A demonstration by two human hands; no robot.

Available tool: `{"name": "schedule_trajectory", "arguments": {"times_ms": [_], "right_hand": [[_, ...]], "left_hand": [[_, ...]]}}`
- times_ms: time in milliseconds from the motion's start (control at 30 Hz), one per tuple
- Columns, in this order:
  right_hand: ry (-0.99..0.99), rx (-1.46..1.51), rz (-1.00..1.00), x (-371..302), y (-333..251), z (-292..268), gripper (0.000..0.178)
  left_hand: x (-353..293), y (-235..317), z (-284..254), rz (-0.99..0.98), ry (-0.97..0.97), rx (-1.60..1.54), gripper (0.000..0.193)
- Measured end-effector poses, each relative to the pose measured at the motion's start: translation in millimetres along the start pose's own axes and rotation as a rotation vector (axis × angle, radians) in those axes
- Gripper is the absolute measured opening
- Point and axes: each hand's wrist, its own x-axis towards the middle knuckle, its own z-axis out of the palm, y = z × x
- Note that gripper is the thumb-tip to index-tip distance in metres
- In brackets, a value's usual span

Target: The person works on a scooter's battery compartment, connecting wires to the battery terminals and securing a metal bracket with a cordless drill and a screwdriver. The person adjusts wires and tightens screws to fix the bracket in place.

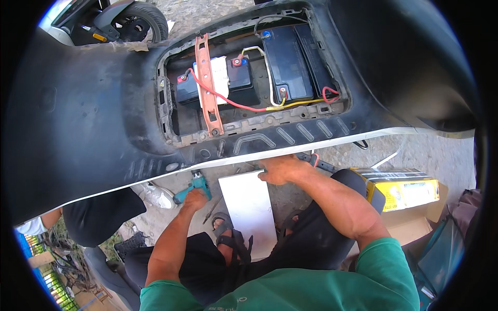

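Note:
My left hand (195, 199) is wrapped around the handle of a teal cordless drill (199, 184), just below the scooter's side edge. My right hand (282, 170) reaches to the underside of the scooter body (104, 98), beside the upper corner of a white rectangular panel (249, 207). Its fingers are partly hidden by the edge, so I cannot tell what they grip. The panel stands between my sandalled feet. Above, an open bay in the footboard holds dark batteries (290, 62) with red, yellow and white wires. A rusty red metal strap (207, 88) crosses the left battery.
A yellow cardboard box (402, 189) stands at the right beside my knee. A screwdriver-like tool (212, 207) lies on the ground by my left foot. Another person's shoe (158, 196) and dark-clothed knee are at the left. A scooter wheel (142, 23) shows at the far left.

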Motion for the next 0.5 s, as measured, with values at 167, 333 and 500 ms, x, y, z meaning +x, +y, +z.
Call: {"name": "schedule_trajectory", "arguments": {"times_ms": [167, 333, 500], "right_hand": [[0.041, -0.023, -0.041, 11.5, -3.4, 13.4, 0.053], [-0.018, -0.047, -0.020, 15.4, -9.4, 10.9, 0.050], [-0.054, -0.062, -0.005, 12.1, -13.4, 9.2, 0.050]], "left_hand": [[-43.0, 78.1, -55.6, 0.295, 0.143, -0.560, 0.036], [-42.2, 144.0, -38.0, 0.463, 0.383, -0.340, 0.050], [-48.9, 161.3, -52.3, 0.414, 0.231, -0.195, 0.048]]}}
